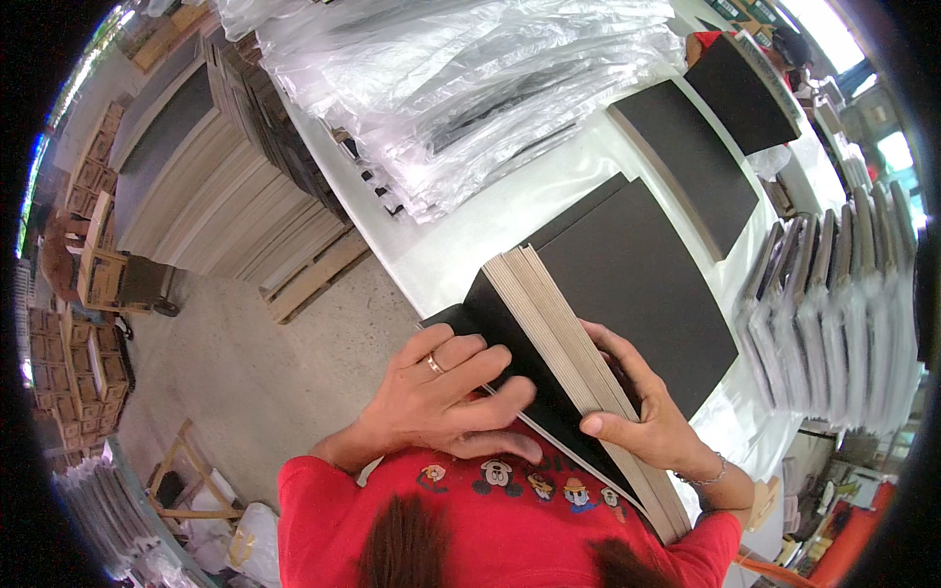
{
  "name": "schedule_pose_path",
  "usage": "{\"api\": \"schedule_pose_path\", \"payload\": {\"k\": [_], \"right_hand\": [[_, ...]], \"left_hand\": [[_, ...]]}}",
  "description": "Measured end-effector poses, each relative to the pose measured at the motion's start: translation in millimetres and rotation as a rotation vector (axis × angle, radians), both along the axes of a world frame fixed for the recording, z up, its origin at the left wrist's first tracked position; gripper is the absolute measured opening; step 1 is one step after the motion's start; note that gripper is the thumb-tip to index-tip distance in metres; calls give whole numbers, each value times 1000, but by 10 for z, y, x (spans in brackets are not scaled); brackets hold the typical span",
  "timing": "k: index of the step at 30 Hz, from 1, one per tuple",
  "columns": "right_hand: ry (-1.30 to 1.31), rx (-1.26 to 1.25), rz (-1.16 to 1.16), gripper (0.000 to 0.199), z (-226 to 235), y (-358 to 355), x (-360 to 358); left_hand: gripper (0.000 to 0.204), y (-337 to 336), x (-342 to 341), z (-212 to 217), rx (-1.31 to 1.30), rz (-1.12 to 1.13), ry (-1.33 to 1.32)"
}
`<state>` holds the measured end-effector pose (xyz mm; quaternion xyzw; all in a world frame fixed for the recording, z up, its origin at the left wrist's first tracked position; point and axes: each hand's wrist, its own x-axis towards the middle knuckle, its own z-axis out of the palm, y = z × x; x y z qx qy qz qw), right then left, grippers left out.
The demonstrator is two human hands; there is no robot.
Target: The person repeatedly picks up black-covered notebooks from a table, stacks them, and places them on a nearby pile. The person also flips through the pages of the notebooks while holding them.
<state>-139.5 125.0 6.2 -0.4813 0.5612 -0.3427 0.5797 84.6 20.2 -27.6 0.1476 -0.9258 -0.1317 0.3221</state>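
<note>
A thick stack of black-faced boards with pale grey-brown edges (569, 338) stands tilted at the near table edge, leaning against my red shirt. My right hand (642, 407) is wrapped around the stack, thumb on its edges and fingers behind. On the stack's left side, a black board (454, 318) is parted from it in a narrow V. Over that gap is my left hand (451, 392), a ring on one finger, its fingers bent and apart, slightly blurred. It is at the board's edge, with nothing visibly gripped. Larger black boards (637, 284) lie flat just beyond my right hand.
Plastic-wrapped sheets (470, 88) are piled across the white-covered table (451, 250). Another black board (691, 162) lies farther right. Wrapped bundles (833, 314) stand at the right. A tall board stack (225, 196) rests on a wooden pallet (314, 274) at left. Someone in red is partly visible far right.
</note>
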Motion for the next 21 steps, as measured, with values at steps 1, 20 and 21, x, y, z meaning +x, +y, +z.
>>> {"api": "schedule_pose_path", "payload": {"k": [1, 20, 21], "right_hand": [[-4, 4, 2, 77, 0, -2, -4], [37, 35, 0, 81, -3, -2, -24], [37, 28, 6, 80, -9, -5, -28]], "left_hand": [[76, 25, -13, 97, -9, 17, -67], [77, 143, 39, 3, -61, 127, -88], [77, 141, 43, 2, -62, 125, -82]]}}
